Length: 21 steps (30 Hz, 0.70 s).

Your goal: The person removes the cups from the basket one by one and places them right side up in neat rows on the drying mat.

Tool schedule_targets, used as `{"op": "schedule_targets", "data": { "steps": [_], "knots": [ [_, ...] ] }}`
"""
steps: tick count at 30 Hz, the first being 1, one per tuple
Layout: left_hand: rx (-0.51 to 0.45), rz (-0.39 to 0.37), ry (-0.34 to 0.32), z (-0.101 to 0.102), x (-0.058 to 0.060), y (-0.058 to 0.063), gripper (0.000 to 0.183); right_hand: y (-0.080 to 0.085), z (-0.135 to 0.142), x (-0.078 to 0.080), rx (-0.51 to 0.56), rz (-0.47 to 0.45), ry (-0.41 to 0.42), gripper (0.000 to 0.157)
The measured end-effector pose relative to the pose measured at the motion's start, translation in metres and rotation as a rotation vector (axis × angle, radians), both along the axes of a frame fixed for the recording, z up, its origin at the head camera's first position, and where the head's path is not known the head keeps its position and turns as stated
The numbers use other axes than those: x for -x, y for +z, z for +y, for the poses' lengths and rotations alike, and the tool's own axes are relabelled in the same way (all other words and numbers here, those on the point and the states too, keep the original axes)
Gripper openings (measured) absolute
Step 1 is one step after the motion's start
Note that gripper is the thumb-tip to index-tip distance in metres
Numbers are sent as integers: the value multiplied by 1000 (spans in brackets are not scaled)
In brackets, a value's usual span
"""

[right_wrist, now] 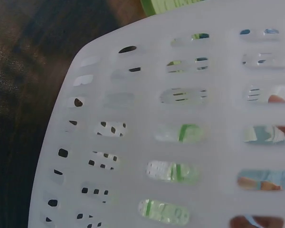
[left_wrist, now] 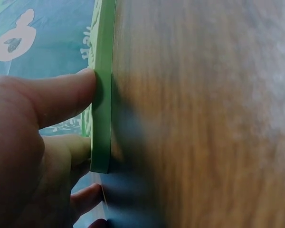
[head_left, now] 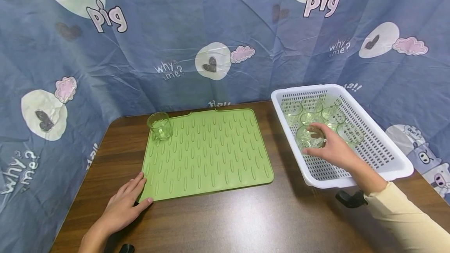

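Observation:
My right hand (head_left: 332, 145) reaches into the white plastic basket (head_left: 393, 169), its thumb and fingers curved round a clear green drinking glass (head_left: 305, 140) near the left wall. Several similar glasses (head_left: 333, 116) stand grouped behind and beside it. The right wrist view is mostly filled by the basket's slotted wall (right_wrist: 218, 142), with only bits of fingers and glass showing through. My left hand (head_left: 121, 208) rests at the near left corner of the green ridged mat (head_left: 211, 151), thumb and fingers touching its edges. Another green glass (head_left: 161, 127) sits upright on the mat's far left corner.
A brown wooden table (head_left: 228, 218) carries the mat and the basket, with a strip of tabletop between them. Behind hangs a blue printed cloth (head_left: 239, 18). Black straps (head_left: 351, 199) show near the wrists.

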<state>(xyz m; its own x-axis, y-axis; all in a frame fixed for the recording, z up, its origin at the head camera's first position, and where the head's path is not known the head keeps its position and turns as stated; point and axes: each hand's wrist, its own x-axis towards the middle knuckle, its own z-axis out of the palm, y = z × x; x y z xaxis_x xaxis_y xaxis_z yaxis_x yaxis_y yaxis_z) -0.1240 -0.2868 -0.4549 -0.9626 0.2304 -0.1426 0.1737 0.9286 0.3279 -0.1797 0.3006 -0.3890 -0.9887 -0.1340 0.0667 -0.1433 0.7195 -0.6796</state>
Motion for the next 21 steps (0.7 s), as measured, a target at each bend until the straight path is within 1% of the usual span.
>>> {"op": "schedule_targets", "data": {
  "steps": [4, 9, 14, 21],
  "knots": [
    [1, -10, 2, 0, 0, 0, 79, 1, -1, 0, 17, 44, 6, 78],
    [-10, -26, 5, -1, -1, 1, 80, 0, 0, -1, 25, 76, 6, 78],
    [-12, -25, 6, 0, -1, 2, 80, 0, 0, -2, 27, 114, 7, 78],
    [-16, -23, 7, 1, -1, 3, 80, 2, 0, -4, 28, 127, 12, 80]
  ]
}}
